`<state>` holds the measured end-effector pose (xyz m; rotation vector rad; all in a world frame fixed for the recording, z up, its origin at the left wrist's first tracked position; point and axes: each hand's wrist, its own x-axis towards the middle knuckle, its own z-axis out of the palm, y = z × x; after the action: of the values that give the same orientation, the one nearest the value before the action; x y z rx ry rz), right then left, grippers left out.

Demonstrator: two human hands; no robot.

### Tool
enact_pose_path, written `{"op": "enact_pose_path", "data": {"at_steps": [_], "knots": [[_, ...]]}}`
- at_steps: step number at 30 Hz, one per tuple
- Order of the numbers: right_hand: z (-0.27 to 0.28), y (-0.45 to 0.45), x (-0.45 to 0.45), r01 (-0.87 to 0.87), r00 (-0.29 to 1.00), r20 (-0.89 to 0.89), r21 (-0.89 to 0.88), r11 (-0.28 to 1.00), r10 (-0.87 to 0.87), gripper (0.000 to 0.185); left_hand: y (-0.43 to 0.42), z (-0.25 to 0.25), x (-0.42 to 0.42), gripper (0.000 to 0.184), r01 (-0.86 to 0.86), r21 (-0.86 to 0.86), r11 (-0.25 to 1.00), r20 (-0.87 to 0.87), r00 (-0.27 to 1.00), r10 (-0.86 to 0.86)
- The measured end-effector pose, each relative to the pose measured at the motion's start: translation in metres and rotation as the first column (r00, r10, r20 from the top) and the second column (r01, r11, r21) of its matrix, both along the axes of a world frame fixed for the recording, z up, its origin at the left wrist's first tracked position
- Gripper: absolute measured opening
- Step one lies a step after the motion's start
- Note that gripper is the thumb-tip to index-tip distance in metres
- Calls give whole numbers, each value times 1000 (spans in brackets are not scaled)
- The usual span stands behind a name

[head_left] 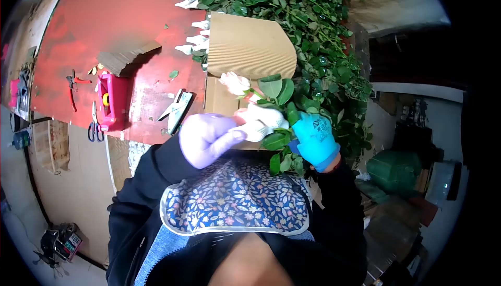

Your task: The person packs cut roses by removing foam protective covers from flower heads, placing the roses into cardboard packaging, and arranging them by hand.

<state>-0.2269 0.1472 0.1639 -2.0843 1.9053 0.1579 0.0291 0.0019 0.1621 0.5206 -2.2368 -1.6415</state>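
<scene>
My left hand point(206, 139), in a purple glove, is closed at the head end of a few roses in white sleeves point(262, 121), its thumb along the nearest sleeve. My right hand point(317, 139), in a blue glove, is closed around the leafy rose stems point(279, 141) on the other side. Just beyond my hands, pale pink roses point(235, 83) lie over a sheet of corrugated cardboard point(251, 43). My fingertips on the stems are partly hidden by leaves.
On the red table point(151, 14) are a pink tape dispenser point(110, 106), scissors point(94, 124), red-handled pruners point(74, 87), a stapler point(180, 112) and a bent cardboard piece point(128, 59). Many leafy rose stems point(313, 30) with white-sleeved heads are piled at the back right.
</scene>
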Motion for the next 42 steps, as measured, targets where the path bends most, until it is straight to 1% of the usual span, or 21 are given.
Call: {"op": "enact_pose_path", "data": {"at_steps": [2,4,5,9,11,15,20,23,24,25,27,29,30,32,33,35,37,38,39,41,42], "knots": [[-1,5,1,-97,995,-30,14,995,97,42,-10,2,22,25,3,-44,999,114,994,2],[-15,8,-10,-9,1000,-7,8,1000,9,40,-25,-26,72,18,-548,220,807,39,831,554],[-21,10,-14,51,999,4,8,999,-51,38,-43,-9,87,18,-659,175,732,83,750,656],[-18,5,-12,39,998,50,-65,997,-36,39,-35,14,40,8,-340,-434,834,-156,940,302],[-8,-10,-4,33,999,31,5,999,-33,46,-21,26,4,24,-155,-442,883,37,981,191],[-1,-14,0,20,999,-39,36,999,-19,64,-23,19,-31,34,9,-574,819,79,996,45],[-3,-7,-4,-1,1000,9,1,1000,1,67,-28,30,-34,25,245,-735,632,205,969,-138],[-11,-2,-15,39,999,-13,-49,998,-40,65,-41,27,-16,17,31,-720,693,22,1000,-23],[-15,0,-21,81,997,3,-110,991,-81,39,-55,19,6,15,-160,-655,738,-95,987,129],[-14,4,-27,93,995,-12,-107,990,-95,39,-71,9,35,14,-344,-560,754,-197,939,282],[-10,12,-42,134,990,32,16,991,-135,37,-83,-9,103,17,-227,-542,809,164,916,367],[-17,28,-62,127,956,278,-87,988,-99,32,-83,-79,185,19,-70,-439,896,574,745,339],[-22,34,-72,139,943,312,-58,989,-114,34,-71,-136,241,44,125,-513,849,694,642,325],[-35,48,-92,150,932,338,-25,988,-133,35,-23,-139,257,89,218,-288,933,955,-15,298],[-45,55,-103,133,902,406,65,989,-148,35,-14,-134,252,85,169,-221,961,964,-114,241],[-43,46,-109,74,879,456,159,984,-140,35,1,-157,275,75,113,-229,967,973,-16,232],[-22,25,-91,253,589,642,429,867,-490,40,11,-179,287,56,104,-124,987,992,-12,126],[-10,16,-80,301,394,657,570,765,-643,42,12,-221,316,56,-5,73,997,996,-48,-73],[2,9,-68,317,173,618,702,638,-767,45,18,-266,345,57,-110,267,957,960,-60,-275],[19,0,-56,241,-293,407,907,345,-865,50,56,-309,380,58,36,303,952,947,-119,-297],[22,-2,-53,196,-406,328,943,269,-853,49,75,-322,391,59,84,318,944,942,-136,-305]]}}
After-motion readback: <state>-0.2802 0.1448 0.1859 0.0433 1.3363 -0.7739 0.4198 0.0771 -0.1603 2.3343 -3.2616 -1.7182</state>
